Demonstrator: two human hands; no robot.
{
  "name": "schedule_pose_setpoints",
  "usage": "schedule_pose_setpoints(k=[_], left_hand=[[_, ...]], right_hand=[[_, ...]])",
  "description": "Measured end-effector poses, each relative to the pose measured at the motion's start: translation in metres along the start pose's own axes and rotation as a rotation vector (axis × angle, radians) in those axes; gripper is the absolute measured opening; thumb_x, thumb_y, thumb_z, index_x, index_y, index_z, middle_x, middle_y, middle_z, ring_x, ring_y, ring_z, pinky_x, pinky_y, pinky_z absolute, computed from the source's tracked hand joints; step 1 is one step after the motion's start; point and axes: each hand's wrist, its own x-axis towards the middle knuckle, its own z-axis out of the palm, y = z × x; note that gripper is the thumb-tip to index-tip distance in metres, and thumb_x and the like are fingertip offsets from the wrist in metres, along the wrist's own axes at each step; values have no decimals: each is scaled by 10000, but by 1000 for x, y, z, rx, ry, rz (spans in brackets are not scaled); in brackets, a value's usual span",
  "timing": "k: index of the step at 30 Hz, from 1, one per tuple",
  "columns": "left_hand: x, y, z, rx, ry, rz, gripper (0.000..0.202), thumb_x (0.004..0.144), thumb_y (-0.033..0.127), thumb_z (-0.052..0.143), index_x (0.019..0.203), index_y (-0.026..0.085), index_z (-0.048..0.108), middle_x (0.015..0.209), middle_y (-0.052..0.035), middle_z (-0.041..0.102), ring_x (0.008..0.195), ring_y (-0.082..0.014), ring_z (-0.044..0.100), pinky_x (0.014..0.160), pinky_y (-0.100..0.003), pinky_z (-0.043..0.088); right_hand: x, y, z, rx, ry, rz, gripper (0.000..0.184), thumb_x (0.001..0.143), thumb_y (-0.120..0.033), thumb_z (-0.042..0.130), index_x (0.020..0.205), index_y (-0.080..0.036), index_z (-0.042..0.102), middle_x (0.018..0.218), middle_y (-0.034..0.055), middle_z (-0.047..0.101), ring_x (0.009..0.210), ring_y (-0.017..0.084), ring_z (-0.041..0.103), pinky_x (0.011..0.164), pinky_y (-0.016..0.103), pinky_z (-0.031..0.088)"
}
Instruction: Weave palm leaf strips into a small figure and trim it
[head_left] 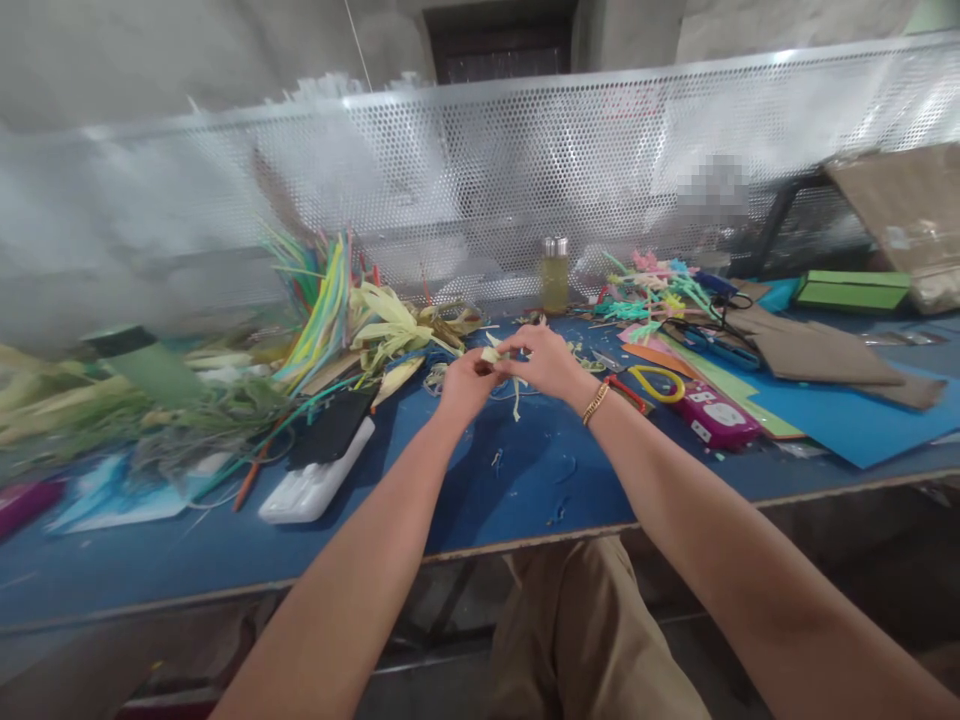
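Pale strip (490,354) lay btwn fingertips of left hand (463,386) & right hand (546,362); fingers of both clamped on it, just above counter (525,490).

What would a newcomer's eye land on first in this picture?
Two hands meet mid-table, the left hand and right hand pinching a pale strip over the blue table. A fan of bright coloured strips rises to their left, and a perforated metal screen spans the back.

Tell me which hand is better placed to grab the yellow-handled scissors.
Probably the right hand: the yellow-handled scissors lie just beside its wrist, while the left hand sits farther off, on the other side. Both hands pinch a pale strip.
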Motion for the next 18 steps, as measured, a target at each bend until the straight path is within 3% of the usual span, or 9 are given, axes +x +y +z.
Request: schedule_pose_setpoints(k=[3,6,12,18], left_hand=[[-1,3,1,-80,6,-29,268,588,275,784,794,181,642,624,29,603,564,-100,506,581,-240,391],[-2,5,0,-135,39,-82,330,596,300,796,890,197,686,642,22,615,562,-95,504,531,-226,353],[-1,5,0,-258,108,-197,334,566,362,824,825,180,719,694,-19,656,585,-111,537,511,-238,351],[-3,13,3,-410,151,-220,227,546,251,810,709,162,679,634,5,600,608,-100,533,550,-213,391]], right_hand=[[2,6,5,183,86,83,145,781,-323,616,741,-184,625,733,8,587,685,140,501,668,278,380],[3,9,6,329,118,143,121,803,-306,561,757,-193,551,730,-4,560,668,128,492,650,263,391],[3,5,4,274,90,129,100,805,-284,543,757,-198,526,735,2,555,675,134,496,675,279,402],[3,9,6,247,77,75,110,804,-288,546,776,-185,571,745,3,586,694,138,519,681,272,404]])
